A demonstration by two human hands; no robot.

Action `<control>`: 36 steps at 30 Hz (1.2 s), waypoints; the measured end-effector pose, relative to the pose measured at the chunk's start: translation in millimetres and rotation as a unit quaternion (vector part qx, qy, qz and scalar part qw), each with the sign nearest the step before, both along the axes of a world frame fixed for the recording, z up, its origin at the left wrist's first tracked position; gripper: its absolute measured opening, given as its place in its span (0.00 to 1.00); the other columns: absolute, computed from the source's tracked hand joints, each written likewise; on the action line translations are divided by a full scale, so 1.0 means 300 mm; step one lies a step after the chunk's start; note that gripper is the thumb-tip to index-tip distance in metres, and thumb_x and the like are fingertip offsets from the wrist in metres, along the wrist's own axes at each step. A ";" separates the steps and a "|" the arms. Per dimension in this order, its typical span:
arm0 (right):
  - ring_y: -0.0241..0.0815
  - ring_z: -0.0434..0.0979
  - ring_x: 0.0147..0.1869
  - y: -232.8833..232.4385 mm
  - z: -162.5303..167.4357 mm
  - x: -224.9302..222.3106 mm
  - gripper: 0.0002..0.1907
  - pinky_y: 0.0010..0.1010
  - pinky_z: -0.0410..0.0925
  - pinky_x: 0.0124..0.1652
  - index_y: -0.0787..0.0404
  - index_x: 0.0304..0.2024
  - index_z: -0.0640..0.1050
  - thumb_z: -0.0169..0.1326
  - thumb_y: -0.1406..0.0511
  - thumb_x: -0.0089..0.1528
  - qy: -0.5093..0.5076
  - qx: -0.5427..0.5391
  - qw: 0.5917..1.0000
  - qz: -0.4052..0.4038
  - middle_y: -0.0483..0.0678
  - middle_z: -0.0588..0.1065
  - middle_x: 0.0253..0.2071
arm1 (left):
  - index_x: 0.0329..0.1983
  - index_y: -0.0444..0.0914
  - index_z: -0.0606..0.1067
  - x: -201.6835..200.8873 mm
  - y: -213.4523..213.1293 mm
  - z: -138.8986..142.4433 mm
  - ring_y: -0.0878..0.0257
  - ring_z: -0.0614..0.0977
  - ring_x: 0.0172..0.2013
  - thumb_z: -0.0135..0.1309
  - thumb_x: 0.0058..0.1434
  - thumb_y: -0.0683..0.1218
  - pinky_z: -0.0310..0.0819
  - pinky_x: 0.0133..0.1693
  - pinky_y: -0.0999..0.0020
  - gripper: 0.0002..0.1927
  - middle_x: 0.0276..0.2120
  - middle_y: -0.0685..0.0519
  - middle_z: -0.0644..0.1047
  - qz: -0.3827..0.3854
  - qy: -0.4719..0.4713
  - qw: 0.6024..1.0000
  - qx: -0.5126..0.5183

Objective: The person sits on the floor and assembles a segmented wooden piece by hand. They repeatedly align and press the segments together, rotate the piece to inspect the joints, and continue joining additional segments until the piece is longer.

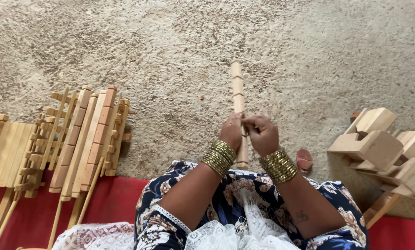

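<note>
A long notched wooden stick [237, 90] lies lengthwise on the gritty ground, pointing away from me, its near end by my lap. My left hand [231, 131] grips it at the left side about halfway along. My right hand [262, 134] meets it from the right, fingertips pinched at the stick's edge; whether something small sits between those fingers is hidden. Both wrists carry stacks of gold bangles [219, 157].
A pile of wooden slats and notched frames [84, 136] lies at the left, partly on a red mat [117, 199]. Stacked wooden blocks [383, 143] stand at the right. A reddish stone [304, 159] lies near my right wrist.
</note>
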State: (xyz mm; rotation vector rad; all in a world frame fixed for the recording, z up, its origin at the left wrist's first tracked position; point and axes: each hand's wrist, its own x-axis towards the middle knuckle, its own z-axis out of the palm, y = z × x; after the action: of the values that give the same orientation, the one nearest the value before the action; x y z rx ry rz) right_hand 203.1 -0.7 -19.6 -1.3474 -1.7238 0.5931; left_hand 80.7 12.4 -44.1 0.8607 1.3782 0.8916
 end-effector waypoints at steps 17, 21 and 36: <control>0.34 0.80 0.32 -0.008 0.027 0.000 0.05 0.18 0.75 0.29 0.62 0.37 0.82 0.56 0.72 0.63 -0.010 0.002 0.998 0.060 0.51 0.80 0.35 | 0.47 0.32 0.72 -0.016 0.045 -0.100 0.66 0.82 0.25 0.28 0.76 0.47 0.81 0.28 0.73 0.20 0.37 0.46 0.76 -0.058 0.251 0.938 0.230; 0.35 0.78 0.28 0.018 -0.019 0.024 0.05 0.20 0.73 0.25 0.62 0.36 0.83 0.56 0.72 0.63 -0.017 -0.012 1.000 0.007 0.49 0.80 0.32 | 0.46 0.35 0.70 0.004 0.016 -0.035 0.64 0.79 0.21 0.28 0.74 0.51 0.79 0.20 0.71 0.20 0.29 0.50 0.76 -0.113 0.146 0.983 -0.020; 0.33 0.78 0.30 0.032 -0.085 -0.011 0.03 0.21 0.73 0.28 0.61 0.36 0.82 0.57 0.70 0.64 0.004 0.013 1.000 0.026 0.49 0.80 0.34 | 0.45 0.35 0.72 -0.024 0.045 -0.128 0.65 0.77 0.21 0.28 0.75 0.52 0.78 0.22 0.71 0.22 0.30 0.49 0.75 -0.034 0.053 0.998 0.005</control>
State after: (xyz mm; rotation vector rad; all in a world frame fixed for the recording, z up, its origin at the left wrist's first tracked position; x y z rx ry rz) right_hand 199.9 8.9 -45.0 -1.2833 -1.7583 0.6025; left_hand 73.5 25.8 -82.5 0.9686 1.4273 0.8104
